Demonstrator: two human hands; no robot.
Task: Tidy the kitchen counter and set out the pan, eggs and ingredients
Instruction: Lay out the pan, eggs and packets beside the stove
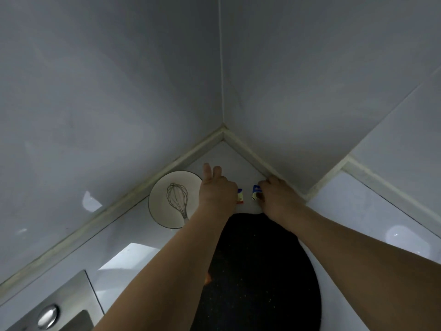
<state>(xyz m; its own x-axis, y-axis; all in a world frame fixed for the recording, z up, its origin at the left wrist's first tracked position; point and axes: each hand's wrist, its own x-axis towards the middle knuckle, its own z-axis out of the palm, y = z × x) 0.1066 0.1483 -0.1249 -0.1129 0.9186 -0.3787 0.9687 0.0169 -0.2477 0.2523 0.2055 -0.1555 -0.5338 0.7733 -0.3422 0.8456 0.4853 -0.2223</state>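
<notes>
A person's two bare arms reach across a dark speckled pan [262,271] toward the far corner of a pale worktop [358,206], where two grey walls meet. The left hand [216,189] rests beside a small packet [240,196] with a blue top and red lower edge, thumb side against it and two fingers [207,172] stretched straight toward the corner; how the rest of that grip lies on the packet is hidden behind the hand. The right hand [274,194] pinches a second small blue-and-white packet [256,191], fingers curled round its right edge. The two packets sit near each other on the worktop just beyond the pan's far rim, possibly seasoning or butter portions, though the print is too small to read. To the left, a white plate [157,199] with a dark rim carries a wire whisk [177,199], its handle pointing toward the camera. A steel sink [71,295] with a round drain knob shows at the lower left.
</notes>
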